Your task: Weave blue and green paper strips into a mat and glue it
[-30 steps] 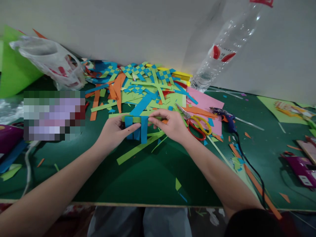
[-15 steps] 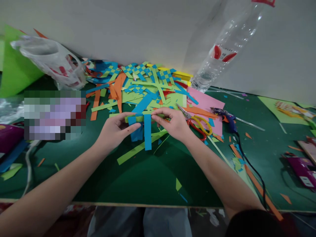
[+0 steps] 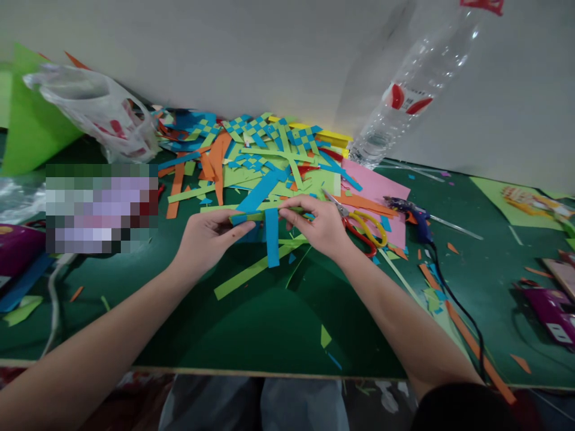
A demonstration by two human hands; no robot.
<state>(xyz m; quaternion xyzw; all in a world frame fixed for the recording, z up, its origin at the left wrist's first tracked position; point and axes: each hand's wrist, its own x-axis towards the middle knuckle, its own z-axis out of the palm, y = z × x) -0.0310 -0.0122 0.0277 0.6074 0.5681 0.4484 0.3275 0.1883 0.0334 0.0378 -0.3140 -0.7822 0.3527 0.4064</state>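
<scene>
Blue and green paper strips woven together are held up between my two hands over the green table. My left hand (image 3: 211,236) pinches the left end of the weave, thumb in front and fingers behind. One blue paper strip (image 3: 272,239) hangs down from it in front. My right hand (image 3: 317,224) is closed on a green paper strip (image 3: 294,209) that runs out of the weave's right side. Behind my left thumb, more blue paper shows, partly hidden. A loose green strip (image 3: 247,275) lies on the table below.
Scissors (image 3: 359,221) lie just right of my right hand, with a glue gun (image 3: 413,218) beyond. A heap of woven paper pieces (image 3: 269,131) lies against the wall. A plastic bottle (image 3: 413,90) leans at the right, a plastic bag (image 3: 99,114) stands at the left.
The weave has tilted so that its face shows less and it looks flatter. The hanging blue strip has shifted slightly right. Both hands keep their pinch.
</scene>
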